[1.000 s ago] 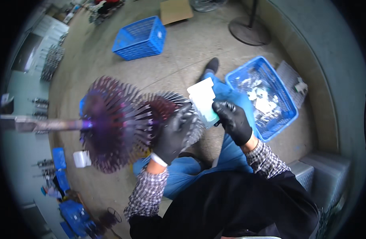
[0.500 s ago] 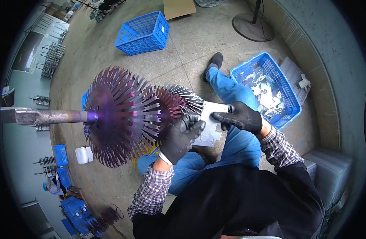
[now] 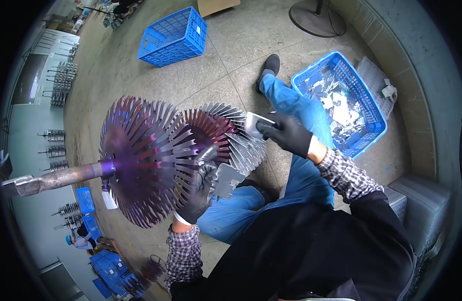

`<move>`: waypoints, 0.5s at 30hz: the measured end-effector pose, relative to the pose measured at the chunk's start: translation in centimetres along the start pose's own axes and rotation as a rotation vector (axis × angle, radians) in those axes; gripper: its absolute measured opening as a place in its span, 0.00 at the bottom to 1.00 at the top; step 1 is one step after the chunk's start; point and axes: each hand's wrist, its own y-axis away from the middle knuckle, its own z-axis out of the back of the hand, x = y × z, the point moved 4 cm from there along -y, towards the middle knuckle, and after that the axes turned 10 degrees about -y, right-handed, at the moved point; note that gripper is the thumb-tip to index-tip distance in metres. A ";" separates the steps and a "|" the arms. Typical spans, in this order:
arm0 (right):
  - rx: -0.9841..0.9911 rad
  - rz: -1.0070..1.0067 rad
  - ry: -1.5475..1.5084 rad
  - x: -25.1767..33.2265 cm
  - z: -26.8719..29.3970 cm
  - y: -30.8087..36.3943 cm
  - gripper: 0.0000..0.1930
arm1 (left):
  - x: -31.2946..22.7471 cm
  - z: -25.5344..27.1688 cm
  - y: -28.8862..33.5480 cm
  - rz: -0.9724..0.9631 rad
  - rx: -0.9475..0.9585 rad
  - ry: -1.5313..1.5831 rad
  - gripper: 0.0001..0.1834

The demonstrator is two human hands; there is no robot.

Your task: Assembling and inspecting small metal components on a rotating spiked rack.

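Note:
In front of me a large rack of many thin, flared metal fins [image 3: 145,155], tinted purple and grey, is set in tiers along a metal shaft [image 3: 65,179]. My right hand [image 3: 290,134], in a black glove, pinches a small silver metal plate [image 3: 252,124] near the far-right fins. Against the near side of the rack is my left hand [image 3: 200,188], also black-gloved, its fingers partly curled. A flat grey metal plate [image 3: 228,181] extends from that hand's right side, its gripped edge hidden by the fingers.
A blue crate [image 3: 361,143] of loose metal pieces stands on the floor to the right, beside a clear plastic tray [image 3: 375,88]. Another blue crate [image 3: 173,40] is farther off. A round stand base [image 3: 316,20] is at the far right. A person [image 3: 83,243] is at the left.
My hands have moved apart; the right keeps a silver plate, tilted now, while the left has shifted down and left against the fins. The rack has turned slightly, its shaft end lower.

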 end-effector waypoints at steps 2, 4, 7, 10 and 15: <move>0.044 0.067 0.019 -1.6 -1.2 -1.1 0.13 | 0.0 0.2 -0.2 -0.050 -0.058 -0.140 0.13; 0.065 0.102 0.076 -2.9 -1.9 -2.4 0.14 | 1.5 0.0 -0.2 -0.053 -0.067 -0.237 0.11; 0.084 0.135 0.131 -3.9 -2.6 -3.3 0.15 | 2.6 0.1 -0.5 -0.054 -0.071 -0.332 0.09; 0.085 0.155 0.193 -3.6 -3.2 -3.2 0.15 | 1.8 0.4 -1.1 0.050 0.131 -0.366 0.14; 0.091 0.162 0.209 -3.3 -3.5 -3.0 0.16 | -1.0 0.0 -2.3 -0.158 -0.004 -0.492 0.07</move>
